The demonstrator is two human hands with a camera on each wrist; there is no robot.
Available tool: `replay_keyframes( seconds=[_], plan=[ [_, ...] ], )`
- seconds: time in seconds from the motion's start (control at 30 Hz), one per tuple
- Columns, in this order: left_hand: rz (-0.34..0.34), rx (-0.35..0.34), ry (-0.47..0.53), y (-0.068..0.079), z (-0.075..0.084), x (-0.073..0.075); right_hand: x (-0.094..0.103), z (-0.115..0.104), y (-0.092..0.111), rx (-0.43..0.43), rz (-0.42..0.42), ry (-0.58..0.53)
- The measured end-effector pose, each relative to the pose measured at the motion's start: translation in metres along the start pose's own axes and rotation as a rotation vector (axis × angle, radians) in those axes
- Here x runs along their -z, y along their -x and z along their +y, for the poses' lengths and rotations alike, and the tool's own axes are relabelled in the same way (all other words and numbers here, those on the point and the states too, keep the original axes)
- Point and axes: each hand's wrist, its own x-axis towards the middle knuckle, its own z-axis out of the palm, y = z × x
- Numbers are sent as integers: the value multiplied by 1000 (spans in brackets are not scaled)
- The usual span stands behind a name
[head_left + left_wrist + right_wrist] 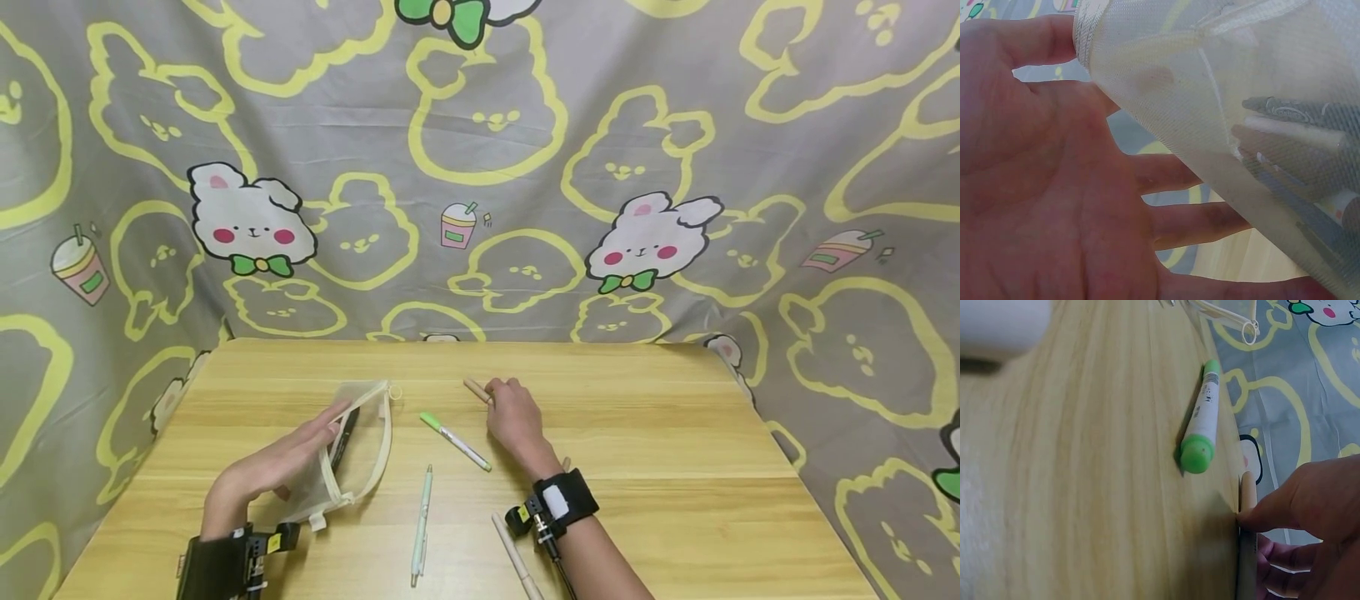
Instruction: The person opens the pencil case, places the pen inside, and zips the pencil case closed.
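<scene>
My left hand (273, 458) holds a cream mesh zipper pouch (387, 446) on the left of the table, with its mouth parted. Through the mesh in the left wrist view show a dark pen (1279, 107) and several other pens, partly blurred. Fingers of that hand pass behind the mesh; its thumb meets the zipper edge. To the right, my right hand (516, 421) pinches a beige pen (476, 389) lying at the tabletop; the right wrist view shows the thumb on its side. A green-capped white marker (455, 442) lies between the hands.
A pale green click pen (422, 525) lies at the front middle of the wooden table (675, 417). Another beige pen (516, 557) is beside the right wrist, and one pen tip (566, 463) peeks out behind it. A patterned grey cloth (510, 200) hangs around the table.
</scene>
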Motion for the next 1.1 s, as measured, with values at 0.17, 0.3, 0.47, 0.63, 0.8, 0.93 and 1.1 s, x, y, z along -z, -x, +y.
replay_keyframes(
  seconds=[0.17,0.3,0.47,0.63,0.8,0.93,1.1],
  plan=[
    [0,-27,-19,0,0,0,0,1,1,8,4,16],
    [-2,-56,-43,0,0,0,2,1,3,-6,0,-5],
    [-8,-13,-14,1,1,0,7,0,6,-11,9,-44],
    [-5,-9,-7,1,3,0,13,-4,9,-8,24,-74],
    [-6,14,5,1,4,0,19,-7,15,11,63,-127],
    [-8,36,15,1,5,0,22,-9,21,24,87,-160],
    [-14,15,11,1,4,-1,25,-10,29,33,100,-208]
  ],
)
